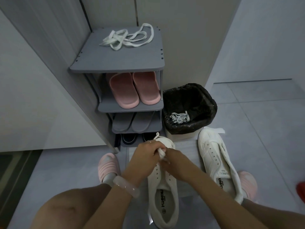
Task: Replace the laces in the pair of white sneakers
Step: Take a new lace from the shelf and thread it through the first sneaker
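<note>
Laces (179, 118) lie binned; both hands (148, 155) pinch a new lace (161, 152) at the left sneaker's (162, 192) toe; right sneaker (219, 164) still bare; spare lace (128, 38) waits.

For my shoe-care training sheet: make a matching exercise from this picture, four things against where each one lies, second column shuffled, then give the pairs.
Things
1. loose white laces
2. pink slippers
3. bunched white laces
4. lace in the hands

Places
A. in the black-lined bin
B. on the first shelf under the rack's top
C. over the toe of the left sneaker, gripped by left hand and right hand
D. on top of the grey shoe rack

Pairs: 1-D, 2-B, 3-A, 4-C
</note>
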